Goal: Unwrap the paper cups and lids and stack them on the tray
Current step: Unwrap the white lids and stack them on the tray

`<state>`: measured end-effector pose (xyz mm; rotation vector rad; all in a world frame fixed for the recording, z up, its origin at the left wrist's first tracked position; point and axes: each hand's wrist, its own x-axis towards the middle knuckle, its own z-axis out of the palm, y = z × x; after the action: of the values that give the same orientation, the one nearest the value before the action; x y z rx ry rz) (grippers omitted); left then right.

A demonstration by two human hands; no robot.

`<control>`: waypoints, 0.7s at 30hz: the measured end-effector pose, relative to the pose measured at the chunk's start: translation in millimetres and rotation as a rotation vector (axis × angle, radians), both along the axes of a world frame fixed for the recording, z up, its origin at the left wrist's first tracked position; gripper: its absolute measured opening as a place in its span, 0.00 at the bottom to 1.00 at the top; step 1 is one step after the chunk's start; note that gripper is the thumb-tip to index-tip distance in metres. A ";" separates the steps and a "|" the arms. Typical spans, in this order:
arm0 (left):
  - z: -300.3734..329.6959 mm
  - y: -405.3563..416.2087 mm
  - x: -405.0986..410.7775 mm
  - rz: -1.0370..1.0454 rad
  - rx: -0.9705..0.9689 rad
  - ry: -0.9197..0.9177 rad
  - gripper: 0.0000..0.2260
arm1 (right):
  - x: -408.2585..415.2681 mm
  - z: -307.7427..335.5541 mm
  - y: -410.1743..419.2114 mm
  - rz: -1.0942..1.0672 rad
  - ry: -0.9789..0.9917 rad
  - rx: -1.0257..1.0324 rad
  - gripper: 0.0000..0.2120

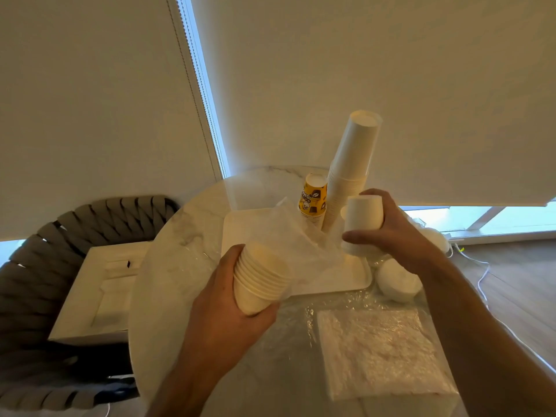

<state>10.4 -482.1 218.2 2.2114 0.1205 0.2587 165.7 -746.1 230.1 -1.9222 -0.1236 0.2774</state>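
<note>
My left hand (228, 299) grips a short stack of white paper cups (260, 276) lying on its side, its open end still inside a clear plastic wrapper (298, 239). My right hand (397, 230) holds a small upside-down stack of white cups (362, 224) above the right part of the white tray (249, 233). On the tray stand a tall upside-down stack of white cups (352, 167) and a shorter stack of yellow printed cups (314, 197). White lids (398, 281) lie off the tray's right edge.
The tray sits on a round marble table (180, 236). A wrapped flat pack of napkins (382, 353) and loose plastic film lie near me. A woven chair (36, 266) with a white box (96, 290) on it stands at left. A white cable (481, 281) runs along the floor at right.
</note>
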 end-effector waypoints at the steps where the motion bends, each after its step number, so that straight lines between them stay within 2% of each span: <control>1: -0.4 0.0 0.1 -0.001 0.001 0.000 0.36 | 3.6 -0.2 -1.0 -0.031 -0.017 0.009 0.31; 3: -0.7 0.0 -0.2 -0.004 0.002 0.001 0.37 | 12.1 -3.0 -3.6 -0.096 -0.063 0.042 0.30; 5: -1.5 -0.3 -0.5 -0.006 0.000 0.005 0.37 | 22.2 -7.1 -5.0 -0.159 -0.106 0.073 0.33; 9: -3.2 0.5 -2.1 -0.006 -0.007 0.011 0.37 | 41.9 -17.7 -3.9 -0.205 -0.084 0.135 0.32; 14: -2.1 2.3 -4.2 0.002 -0.007 -0.007 0.36 | 55.2 -28.4 -2.8 -0.288 -0.200 -0.043 0.35; 21: -2.7 6.0 -5.9 0.022 -0.005 -0.004 0.36 | 60.9 -20.0 -7.1 -0.062 -0.238 -0.296 0.38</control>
<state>4.5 -476.1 215.5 2.2058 0.1431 0.2740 226.6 -753.2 210.1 -2.2448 -0.1889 0.0241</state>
